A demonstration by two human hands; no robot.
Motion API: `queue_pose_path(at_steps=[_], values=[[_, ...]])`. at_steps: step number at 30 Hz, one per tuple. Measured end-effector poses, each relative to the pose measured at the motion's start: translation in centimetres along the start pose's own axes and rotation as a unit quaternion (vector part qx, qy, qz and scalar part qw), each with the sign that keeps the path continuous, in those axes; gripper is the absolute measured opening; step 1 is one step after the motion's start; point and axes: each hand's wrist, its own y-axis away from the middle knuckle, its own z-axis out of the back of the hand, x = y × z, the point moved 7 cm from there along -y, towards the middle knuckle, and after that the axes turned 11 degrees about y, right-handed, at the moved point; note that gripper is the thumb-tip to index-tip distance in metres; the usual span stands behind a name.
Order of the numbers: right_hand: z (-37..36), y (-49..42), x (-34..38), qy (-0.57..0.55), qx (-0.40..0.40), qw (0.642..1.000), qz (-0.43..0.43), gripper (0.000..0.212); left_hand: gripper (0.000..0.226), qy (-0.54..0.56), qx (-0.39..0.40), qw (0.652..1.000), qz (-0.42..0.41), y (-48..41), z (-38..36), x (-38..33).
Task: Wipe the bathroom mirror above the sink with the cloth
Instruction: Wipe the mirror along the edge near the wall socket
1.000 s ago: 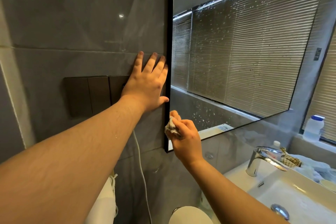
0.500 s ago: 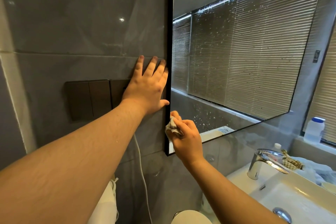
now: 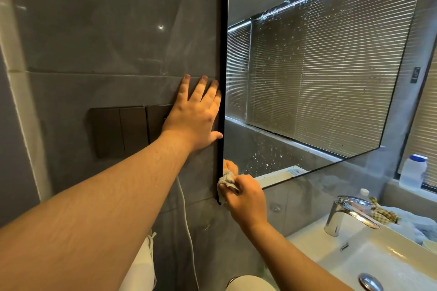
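A black-framed mirror (image 3: 319, 59) hangs on the grey tiled wall and is speckled with water droplets. My right hand (image 3: 246, 198) grips a small crumpled pale cloth (image 3: 225, 181) and presses it against the mirror's lower left corner, by the black frame. My left hand (image 3: 196, 116) lies flat on the wall just left of the frame, fingers straight and spread, thumb touching the frame. The white sink (image 3: 369, 264) sits below at the lower right.
A chrome tap (image 3: 347, 212) stands on the sink with a checked cloth (image 3: 384, 214) behind it. A white bottle (image 3: 412, 170) rests on the window ledge. Dark switch plates (image 3: 123, 130) sit on the wall; a white cord (image 3: 186, 227) hangs below.
My right hand with the cloth has slid a little downward along the mirror's left edge toward the bottom corner. My left hand stays pressed on the wall.
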Motion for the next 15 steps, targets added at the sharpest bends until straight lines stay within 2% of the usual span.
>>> queue_pose_path(at_steps=[3, 5, 10, 12, 15], values=[[1.2, -2.1, 1.3, -0.003, -0.055, 0.998, 0.022, 0.032, 0.101, 0.000, 0.002, 1.000, 0.000, -0.1, -0.1, 0.0], [1.6, -3.0, 1.6, -0.024, -0.061, 0.998, 0.009, 0.032, 0.100, 0.003, 0.003, 1.000, 0.001, -0.1, -0.1, 0.0], [0.0, -1.1, 0.2, -0.064, -0.019, 0.998, -0.018, 0.030, 0.100, 0.000, -0.003, 1.000, 0.001, 0.0, -0.1, 0.0], [-0.9, 0.6, -0.5, -0.071, 0.006, 0.997, -0.031, 0.036, 0.100, -0.003, -0.002, 1.000, -0.001, 0.0, -0.1, 0.0], [-2.1, 2.9, -1.4, -0.082, 0.058, 0.992, -0.082, 0.031, 0.100, -0.005, -0.005, 1.000, -0.004, 0.0, 0.0, 0.0]])
